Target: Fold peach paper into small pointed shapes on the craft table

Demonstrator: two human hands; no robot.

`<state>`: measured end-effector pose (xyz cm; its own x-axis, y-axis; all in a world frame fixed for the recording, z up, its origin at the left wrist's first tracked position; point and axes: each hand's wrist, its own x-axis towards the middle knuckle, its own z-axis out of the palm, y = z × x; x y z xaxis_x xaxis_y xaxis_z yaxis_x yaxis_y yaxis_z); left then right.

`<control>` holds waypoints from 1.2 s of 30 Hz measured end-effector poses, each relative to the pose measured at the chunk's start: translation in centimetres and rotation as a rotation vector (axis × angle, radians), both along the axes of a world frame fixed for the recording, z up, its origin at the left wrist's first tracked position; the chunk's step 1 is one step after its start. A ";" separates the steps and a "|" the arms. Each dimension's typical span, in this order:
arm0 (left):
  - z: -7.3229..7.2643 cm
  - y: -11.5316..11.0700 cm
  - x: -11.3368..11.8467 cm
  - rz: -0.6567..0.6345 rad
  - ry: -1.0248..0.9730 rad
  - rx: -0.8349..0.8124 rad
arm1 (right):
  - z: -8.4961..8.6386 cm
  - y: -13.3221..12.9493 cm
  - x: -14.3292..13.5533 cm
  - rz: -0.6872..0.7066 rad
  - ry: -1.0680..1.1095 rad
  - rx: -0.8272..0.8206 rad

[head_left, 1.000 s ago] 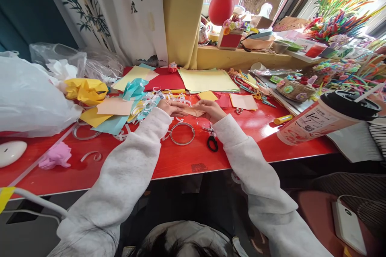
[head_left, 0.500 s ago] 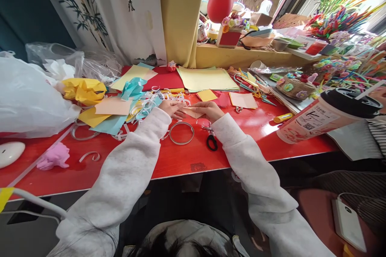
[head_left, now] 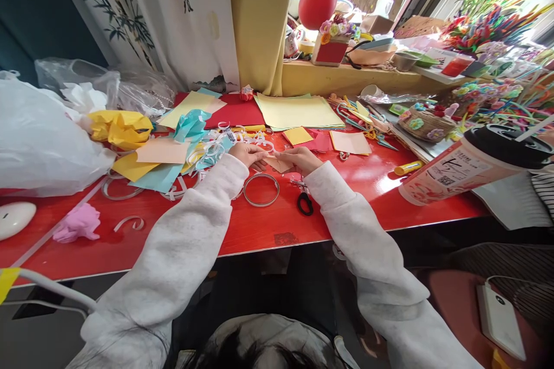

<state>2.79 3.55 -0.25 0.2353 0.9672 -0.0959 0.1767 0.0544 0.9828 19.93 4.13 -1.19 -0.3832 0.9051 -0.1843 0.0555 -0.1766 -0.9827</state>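
Note:
Between my two hands is a small folded piece of pale pink paper (head_left: 278, 165), held just above the red table. My left hand (head_left: 248, 155) pinches its left side. My right hand (head_left: 302, 159) grips the upper right edge, with the thumb side toward the left hand. Below the paper lies a round metal ring (head_left: 261, 191) on the table. Scissors with black handles (head_left: 304, 203) rest beside it, under my right wrist; their blades are partly hidden. Curled white paper strips (head_left: 216, 147) lie beyond my left hand.
Pink, yellow and blue paper sheets (head_left: 162, 151) lie at left near a white plastic bag (head_left: 47, 138). Yellow paper (head_left: 298, 110) and small square notes (head_left: 350, 142) are at the back. A drink cup (head_left: 467, 167) and a yellow glue stick (head_left: 408, 168) stand and lie at right.
The folded paper has tilted slightly and more of its face shows between my hands. Both hands keep hold of it in nearly the same place.

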 end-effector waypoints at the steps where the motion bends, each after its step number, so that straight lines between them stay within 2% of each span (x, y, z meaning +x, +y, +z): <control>1: -0.1 0.0 0.0 -0.002 0.005 0.015 | -0.1 0.1 0.0 0.011 -0.006 0.001; 4: -0.5 0.1 0.1 -0.015 0.015 0.079 | -0.5 0.5 0.1 0.035 -0.024 0.035; 9: -0.5 0.0 0.1 -0.008 0.057 0.107 | -0.7 0.7 0.2 0.030 -0.185 0.240; 12: -0.4 -0.1 0.1 -0.004 0.093 0.122 | -0.6 0.5 0.1 0.042 -0.222 0.295; 21: -1.3 0.5 -0.1 -0.011 0.197 0.234 | -0.3 0.0 0.0 0.165 -0.216 0.179; 28: -0.7 0.5 -0.3 0.093 -0.003 0.187 | -0.6 0.2 0.0 0.129 -0.182 0.229; 36: -0.6 0.5 -0.2 0.137 -0.011 0.151 | -0.5 0.2 -0.2 0.141 -0.222 0.219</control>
<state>2.55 4.10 -0.82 0.1003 0.9935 0.0543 0.1669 -0.0706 0.9834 19.77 4.30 -1.64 -0.4796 0.8734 -0.0843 0.2813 0.0620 -0.9576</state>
